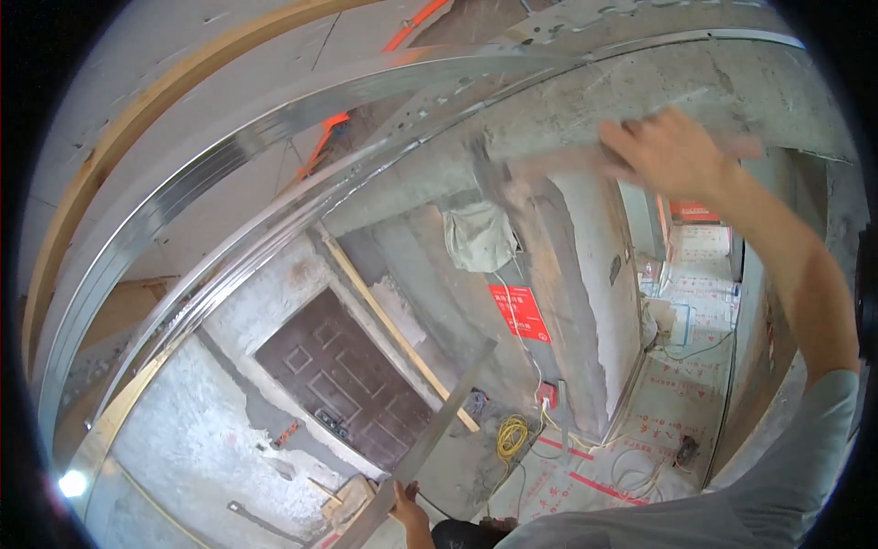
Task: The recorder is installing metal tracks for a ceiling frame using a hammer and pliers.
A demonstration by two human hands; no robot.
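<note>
My right hand [666, 154] is raised at the upper right, its fingers wrapped round the handle of a hammer [562, 163]. The hammer is smeared by motion; its dark head [483, 172] points left, by the top of the concrete wall. Low in the middle, my left hand [409, 505] grips a long grey strip [445, 416], which slants up and to the right. The strip looks like metal or a board; I cannot tell which.
Overhead, metal channels [247, 142] and a curved-looking wooden batten [128, 128] cross the view. A brown door [343, 375] stands at left, with a leaning wooden strip [393, 325] beside it. Yellow cable [513, 439] and a red socket box [547, 394] lie near the wall's foot.
</note>
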